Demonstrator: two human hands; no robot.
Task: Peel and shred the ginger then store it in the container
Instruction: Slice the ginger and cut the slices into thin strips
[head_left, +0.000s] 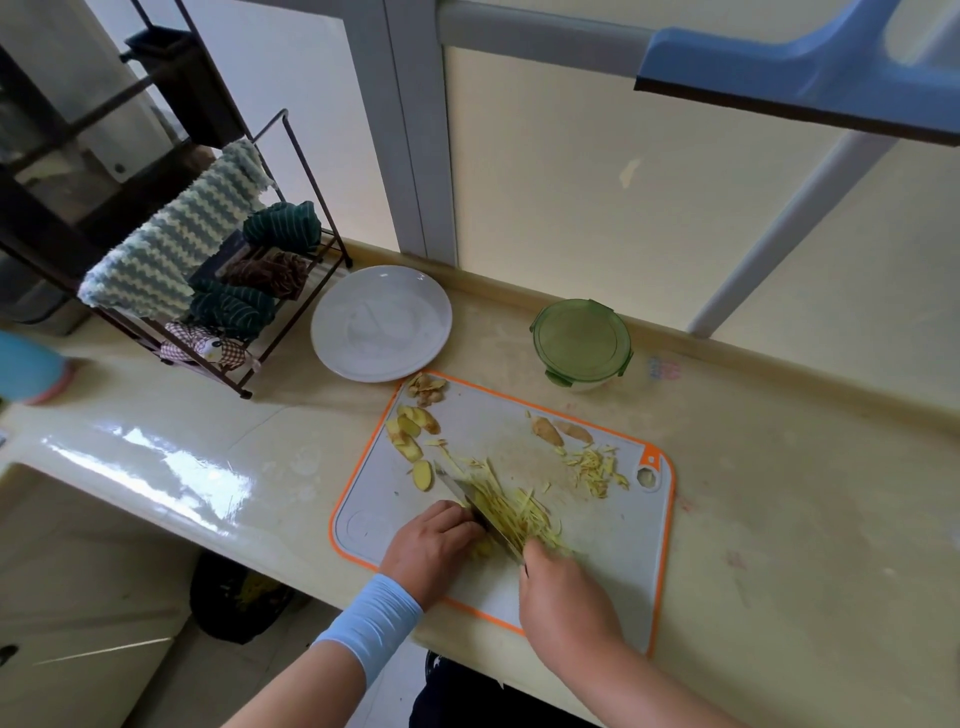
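Head view, nearest first: the right hand (563, 597) wraps its fingers round the handle of a knife (470, 501), and the left hand (434, 543) curls its fingers together over a ginger piece (482, 548) against the blade, both on the orange-rimmed cutting board (613, 545). Shredded ginger (519, 512) lies heaped just right of the blade, with ginger slices (410, 436) and peels (427, 388) toward the board's far left corner. Beyond the board stand the lidded green container (581, 340) and a white plate (382, 322).
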